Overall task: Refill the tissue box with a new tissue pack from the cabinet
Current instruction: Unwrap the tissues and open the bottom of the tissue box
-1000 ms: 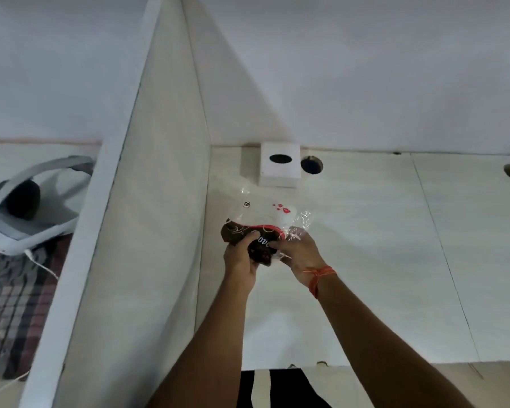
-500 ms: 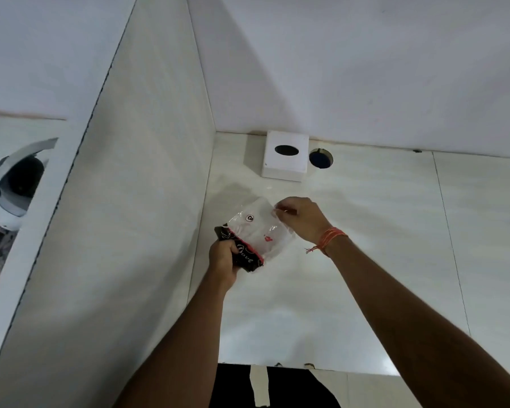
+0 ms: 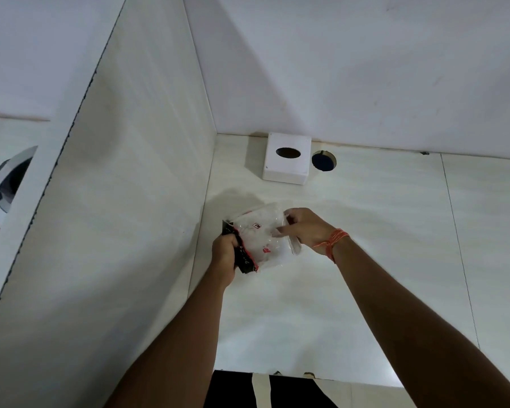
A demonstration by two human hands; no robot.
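Observation:
A tissue pack [image 3: 262,237] in clear plastic with a black and red end is held above the white desk [image 3: 365,260]. My left hand [image 3: 225,250] grips its black end from below. My right hand [image 3: 305,228], with an orange thread at the wrist, pinches the clear wrapper at the pack's far right edge. The white tissue box [image 3: 287,161] with an oval opening on top stands against the back wall, well beyond the pack; no tissue shows in its opening.
A white partition panel [image 3: 115,231] rises close on the left. A round cable hole [image 3: 323,161] sits in the desk just right of the box. A white headset [image 3: 11,178] lies beyond the partition. The desk's near edge runs along the bottom.
The pack has turned so its clear side faces up and right. My right hand moved from the near end to the wrapper's far edge; the view has shifted slightly.

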